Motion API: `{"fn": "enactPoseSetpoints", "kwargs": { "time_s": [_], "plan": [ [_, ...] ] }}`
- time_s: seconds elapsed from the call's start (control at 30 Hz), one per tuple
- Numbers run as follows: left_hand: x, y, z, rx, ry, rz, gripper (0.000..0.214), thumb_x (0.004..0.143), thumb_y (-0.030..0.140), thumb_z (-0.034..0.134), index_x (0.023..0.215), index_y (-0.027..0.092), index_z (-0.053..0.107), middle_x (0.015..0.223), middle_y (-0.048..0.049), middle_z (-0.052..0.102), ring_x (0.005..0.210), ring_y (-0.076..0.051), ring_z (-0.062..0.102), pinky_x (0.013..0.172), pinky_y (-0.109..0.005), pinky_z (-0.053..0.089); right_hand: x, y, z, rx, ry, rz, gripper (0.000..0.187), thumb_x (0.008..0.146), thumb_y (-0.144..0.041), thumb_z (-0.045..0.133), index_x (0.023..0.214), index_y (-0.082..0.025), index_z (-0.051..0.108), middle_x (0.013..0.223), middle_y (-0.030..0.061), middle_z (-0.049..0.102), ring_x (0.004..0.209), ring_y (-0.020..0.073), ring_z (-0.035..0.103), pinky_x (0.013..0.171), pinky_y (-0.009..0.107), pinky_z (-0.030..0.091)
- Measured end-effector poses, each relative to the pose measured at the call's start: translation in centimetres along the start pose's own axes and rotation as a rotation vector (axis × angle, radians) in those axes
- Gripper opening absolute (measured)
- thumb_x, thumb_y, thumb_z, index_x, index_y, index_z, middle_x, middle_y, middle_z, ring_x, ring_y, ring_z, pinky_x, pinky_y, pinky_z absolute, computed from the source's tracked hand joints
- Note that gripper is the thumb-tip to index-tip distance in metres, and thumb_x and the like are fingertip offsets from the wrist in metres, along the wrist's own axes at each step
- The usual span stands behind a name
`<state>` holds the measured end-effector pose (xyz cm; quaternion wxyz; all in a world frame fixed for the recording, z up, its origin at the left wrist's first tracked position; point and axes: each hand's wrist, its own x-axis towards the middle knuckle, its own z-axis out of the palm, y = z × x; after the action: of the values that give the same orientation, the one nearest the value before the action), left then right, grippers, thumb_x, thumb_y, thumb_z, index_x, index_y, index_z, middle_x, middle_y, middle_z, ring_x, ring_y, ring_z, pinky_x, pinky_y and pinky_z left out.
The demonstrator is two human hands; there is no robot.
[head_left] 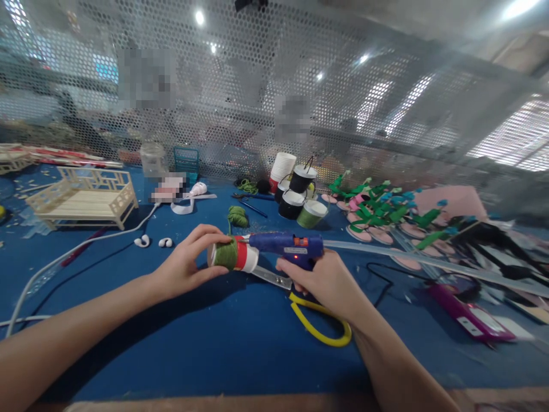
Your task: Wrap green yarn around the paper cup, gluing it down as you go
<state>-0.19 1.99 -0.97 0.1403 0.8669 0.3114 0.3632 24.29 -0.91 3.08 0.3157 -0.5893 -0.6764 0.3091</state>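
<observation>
My left hand is closed around a paper cup lying on its side, its base end wrapped in green yarn and a red and white part bare. In my right hand is a blue hot glue gun with a small red light lit. Its nozzle points left and meets the cup near the edge of the yarn. A clear glue stick runs out from the gun's back to the right. Beneath the gun and my right hand lie scissors with yellow handles. Behind the cup sits a small ball of green yarn.
Yarn-wrapped cups and a stack of paper cups stand at the back. Green pipe-cleaner plants crowd the right, near a purple device. A small wooden bed model, white cable and earbuds lie left. Perforated metal borders the table.
</observation>
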Motion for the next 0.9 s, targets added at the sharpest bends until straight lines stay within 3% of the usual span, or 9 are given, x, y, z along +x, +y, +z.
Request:
{"fn": "enactPoseSetpoints", "kwargs": {
  "time_s": [0.2,0.37,0.53,0.73,0.83,0.9],
  "plan": [
    [-0.1,0.0,0.1,0.105,-0.026,0.062,0.036,0.081,0.023,0.056,0.115,0.021,0.042,0.112,-0.0097,0.042,0.107,-0.023,0.046,0.09,-0.04,0.045,0.8,0.6,-0.3,0.189,0.001,0.031,0.027,0.067,-0.039,0.062,0.057,-0.017,0.05,0.04,-0.0035,0.049,0.036,0.0096,0.046,0.04,0.024,0.039],
    [-0.3,0.0,0.4,0.173,-0.024,0.142,0.036,0.081,0.016,0.055,0.114,0.021,0.042,0.112,-0.0103,0.042,0.105,-0.024,0.045,0.087,-0.041,0.045,3.0,2.2,-0.6,0.344,0.113,0.032,0.027,0.06,-0.035,0.068,0.071,-0.016,0.053,0.058,-0.0014,0.059,0.048,0.0104,0.051,0.046,0.023,0.042],
    [-0.3,0.1,0.4,0.223,-0.013,0.196,0.039,0.079,0.013,0.056,0.114,0.022,0.041,0.111,-0.0103,0.043,0.103,-0.024,0.045,0.086,-0.042,0.045,5.3,3.7,-0.1,0.019,0.08,0.133,0.02,0.077,-0.033,0.051,0.069,-0.016,0.055,0.072,0.0061,0.066,0.062,0.0136,0.06,0.055,0.023,0.046],
    [-0.3,0.2,0.5,0.236,0.01,0.233,0.037,0.08,0.015,0.057,0.114,0.021,0.042,0.111,-0.0107,0.043,0.102,-0.024,0.045,0.085,-0.042,0.045,7.2,5.4,0.3,-0.283,0.12,0.212,0.028,0.081,-0.033,0.049,0.059,-0.017,0.054,0.05,0.0048,0.058,0.051,0.0175,0.059,0.054,0.027,0.043],
    [-0.3,0.2,0.6,0.235,0.02,0.235,0.038,0.079,0.015,0.058,0.113,0.021,0.043,0.11,-0.0106,0.044,0.101,-0.024,0.046,0.085,-0.042,0.045,7.4,5.8,0.5,-0.415,0.172,0.201,0.023,0.08,-0.028,0.052,0.063,-0.014,0.06,0.07,0.0141,0.064,0.079,0.0257,0.062,0.07,0.033,0.043],
    [-0.4,0.2,0.7,0.232,0.032,0.242,0.037,0.079,0.015,0.058,0.113,0.021,0.044,0.11,-0.0107,0.044,0.101,-0.024,0.046,0.085,-0.042,0.045,7.2,5.4,0.7,-0.473,0.217,0.164,0.019,0.079,-0.023,0.053,0.07,-0.011,0.064,0.091,0.0209,0.062,0.098,0.0314,0.054,0.08,0.04,0.039]
  ]
}}
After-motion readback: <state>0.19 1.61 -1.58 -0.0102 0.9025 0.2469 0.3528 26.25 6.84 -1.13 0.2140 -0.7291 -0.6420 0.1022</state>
